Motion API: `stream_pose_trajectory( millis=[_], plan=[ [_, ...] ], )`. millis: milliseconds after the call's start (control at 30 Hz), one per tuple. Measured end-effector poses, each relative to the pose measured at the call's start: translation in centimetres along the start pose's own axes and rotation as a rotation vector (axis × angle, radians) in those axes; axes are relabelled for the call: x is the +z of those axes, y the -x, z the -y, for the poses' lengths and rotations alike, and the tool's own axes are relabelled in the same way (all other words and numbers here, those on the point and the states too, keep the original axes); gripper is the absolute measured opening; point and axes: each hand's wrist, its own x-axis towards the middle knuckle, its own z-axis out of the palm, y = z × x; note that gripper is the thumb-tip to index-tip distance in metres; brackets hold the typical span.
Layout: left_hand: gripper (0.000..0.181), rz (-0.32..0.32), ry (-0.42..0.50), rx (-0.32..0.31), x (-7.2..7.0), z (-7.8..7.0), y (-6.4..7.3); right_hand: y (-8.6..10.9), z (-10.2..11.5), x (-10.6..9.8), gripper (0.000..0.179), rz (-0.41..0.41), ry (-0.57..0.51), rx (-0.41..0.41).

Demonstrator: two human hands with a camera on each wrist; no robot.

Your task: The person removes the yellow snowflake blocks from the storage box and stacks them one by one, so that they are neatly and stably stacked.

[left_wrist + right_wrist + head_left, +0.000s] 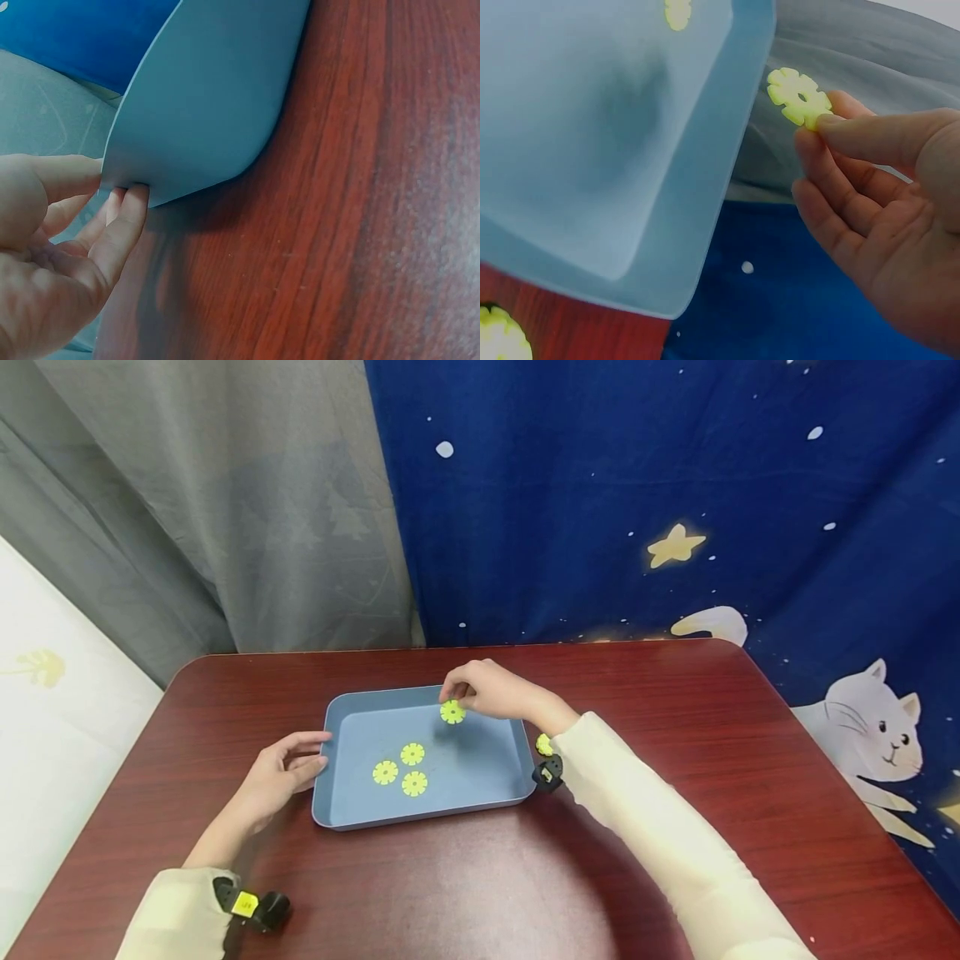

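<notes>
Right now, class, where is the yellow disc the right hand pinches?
In the head view, the right hand holds the disc above the blue tray, towards its far wall, right of three other discs.

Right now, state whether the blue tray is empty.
Not empty: the blue tray has three yellow-green notched discs lying on its floor.

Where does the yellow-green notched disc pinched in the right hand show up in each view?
Head: the notched disc is slightly below picture centre, in the fingertips of the right hand.
Left wrist: not in it.
Right wrist: upper part, right of centre, the disc between thumb and fingers.
Shared landmark: the blue-grey tray, partly visible in both wrist views.
</notes>
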Motion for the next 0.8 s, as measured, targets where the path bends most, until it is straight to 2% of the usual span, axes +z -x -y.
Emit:
stream_pose_trajectory(
  millis=[400, 800],
  plan=[
    [0.045, -0.004, -0.001, 0.003, 0.1, -0.1, 0.2, 3.1, -1.0, -1.9, 0.022, -0.065, 0.001, 0.028],
    [0.045, -0.005, 0.004, -0.002, 0.1, -0.1, 0.2, 5.5, -2.5, -2.4, 0.022, -0.102, -0.009, 0.044]
  ],
)
